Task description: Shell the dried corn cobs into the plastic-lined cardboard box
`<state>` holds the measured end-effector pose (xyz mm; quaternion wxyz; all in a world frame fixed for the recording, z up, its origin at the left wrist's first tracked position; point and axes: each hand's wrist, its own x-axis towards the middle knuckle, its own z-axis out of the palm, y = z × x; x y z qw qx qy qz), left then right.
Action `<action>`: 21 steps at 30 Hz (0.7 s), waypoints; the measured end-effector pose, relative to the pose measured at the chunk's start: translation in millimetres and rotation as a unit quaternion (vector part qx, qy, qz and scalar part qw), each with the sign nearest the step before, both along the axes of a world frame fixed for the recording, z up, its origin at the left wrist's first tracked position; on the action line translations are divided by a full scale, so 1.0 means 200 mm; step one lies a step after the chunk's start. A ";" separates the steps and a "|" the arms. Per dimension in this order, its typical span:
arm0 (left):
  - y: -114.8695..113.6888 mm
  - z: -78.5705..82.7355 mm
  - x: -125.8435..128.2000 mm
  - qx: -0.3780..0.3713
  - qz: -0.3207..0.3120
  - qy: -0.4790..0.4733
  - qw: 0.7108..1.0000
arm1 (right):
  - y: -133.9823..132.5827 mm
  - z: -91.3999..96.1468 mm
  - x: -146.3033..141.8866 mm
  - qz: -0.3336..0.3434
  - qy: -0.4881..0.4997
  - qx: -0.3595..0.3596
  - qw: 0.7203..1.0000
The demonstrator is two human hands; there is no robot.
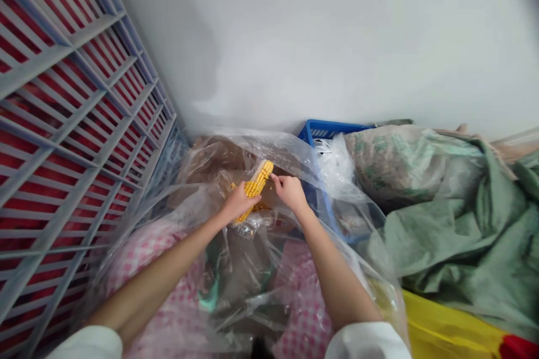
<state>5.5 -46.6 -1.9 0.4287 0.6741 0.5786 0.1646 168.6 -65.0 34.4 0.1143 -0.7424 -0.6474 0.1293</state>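
**Two hands on a cob of yellow corn over a plastic-draped lap**

I held a corn cob (257, 184) up in front of me, above a sheet of clear plastic bag (236, 275) spread over my lap. My left hand (239, 202) was closed around its lower half. My right hand (290, 192) was curled, fingertips pinched against the kernels near the top end, where the bare pale core showed.

The cob looked dry, stiff and light. I judged it easy to grip round the middle, though its hard kernels seemed likely to pop loose under pressure. A few loose kernels (252, 229) lay in the plastic fold just below.

The bag held something brownish that I could not make out through the creases, and pink checked cloth (307, 325) showed beneath it. Behind my right hand stood a blue crate (326, 129), its contents hidden by plastic and a bulging green sack (442, 224). To my left rose grey slatted crates (63, 123) with red things inside.
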 end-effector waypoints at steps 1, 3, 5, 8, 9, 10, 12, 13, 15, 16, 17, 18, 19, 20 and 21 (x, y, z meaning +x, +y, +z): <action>0.00 0.00 0.00 -0.031 0.017 -0.057 0.998 | 0.00 -0.03 0.00 -0.015 0.019 0.014 1.000; 0.00 0.02 0.00 -0.127 0.048 -0.155 0.979 | 0.01 -0.08 -0.02 -0.046 0.060 0.041 0.996; 0.00 0.05 0.00 -0.238 0.066 -0.208 0.946 | 0.01 -0.12 -0.04 -0.064 0.102 0.059 0.991; 0.01 0.08 -0.01 -0.354 0.079 -0.242 0.900 | 0.02 -0.17 -0.07 -0.077 0.136 0.071 0.985; 0.02 0.09 -0.01 -0.376 0.080 -0.246 0.890 | 0.02 -0.18 -0.08 -0.079 0.140 0.073 0.984; 0.02 0.09 -0.01 -0.394 0.081 -0.247 0.881 | 0.03 -0.18 -0.09 -0.081 0.146 0.074 0.983; 0.04 0.08 -0.02 -0.418 0.081 -0.250 0.870 | 0.03 -0.19 -0.08 -0.080 0.159 0.075 0.981; 0.04 0.08 -0.03 -0.427 0.076 -0.253 0.865 | 0.03 -0.19 -0.08 -0.079 0.165 0.075 0.980; 0.06 0.08 -0.03 -0.434 0.065 -0.257 0.861 | 0.03 -0.19 -0.07 -0.077 0.173 0.077 0.979; 0.06 0.08 -0.03 -0.435 0.061 -0.258 0.861 | 0.03 -0.20 -0.06 -0.078 0.176 0.078 0.978; 0.06 0.08 -0.03 -0.435 0.059 -0.259 0.860 | 0.03 -0.20 -0.06 -0.079 0.177 0.079 0.978; 0.06 0.09 -0.03 -0.438 0.061 -0.264 0.857 | 0.03 -0.21 -0.07 -0.081 0.178 0.080 0.977; 0.06 0.10 -0.03 -0.449 0.059 -0.275 0.848 | 0.03 -0.21 -0.07 -0.084 0.178 0.081 0.977; 0.07 0.10 -0.03 -0.465 0.053 -0.293 0.834 | 0.03 -0.21 -0.08 -0.088 0.179 0.081 0.976; 0.07 0.11 -0.03 -0.483 0.042 -0.313 0.817 | 0.03 -0.21 -0.09 -0.092 0.182 0.083 0.975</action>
